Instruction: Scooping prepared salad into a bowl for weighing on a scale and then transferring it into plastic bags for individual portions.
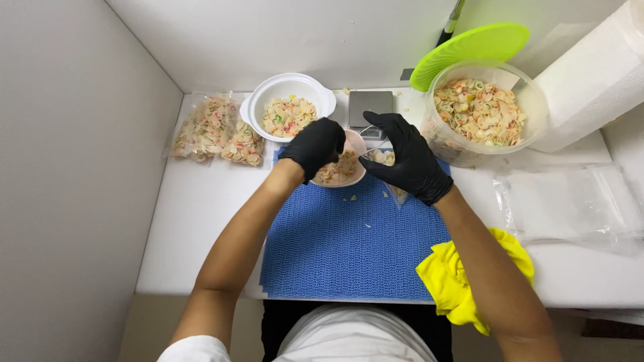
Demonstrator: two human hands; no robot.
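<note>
My left hand, in a black glove, grips the rim of a small pink bowl of pale shell-shaped crackers, tilting it to the right. My right hand, also gloved in black, holds open a small clear plastic bag right beside the bowl, with some crackers inside it. Both sit over a blue textured mat on the white table.
A white bowl of crackers and a small grey scale stand behind. Two filled bags lie at the left. A large clear tub with green lid, paper towel roll, empty bags and yellow cloth are right.
</note>
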